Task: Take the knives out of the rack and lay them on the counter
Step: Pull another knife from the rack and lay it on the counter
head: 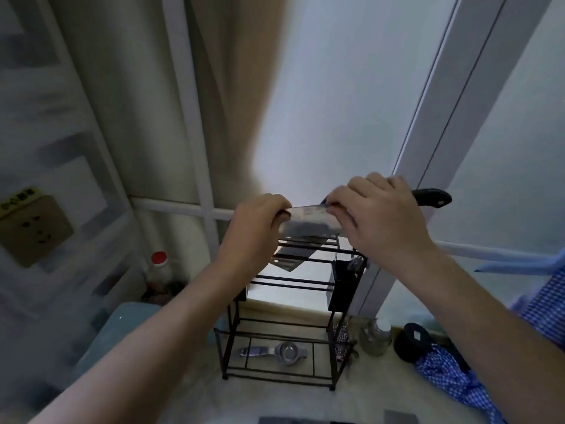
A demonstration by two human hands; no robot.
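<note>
Left hand [256,228] & right hand [376,215] are pinching the big knife [308,223] by its top edge w/ fingers closed, above the rack [284,304], prob. keeping off the sharp side.

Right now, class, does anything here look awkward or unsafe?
Yes: the cleaver is held above the rack with both hands, left hand and right hand pinching the bare blade rather than its black handle.
</note>
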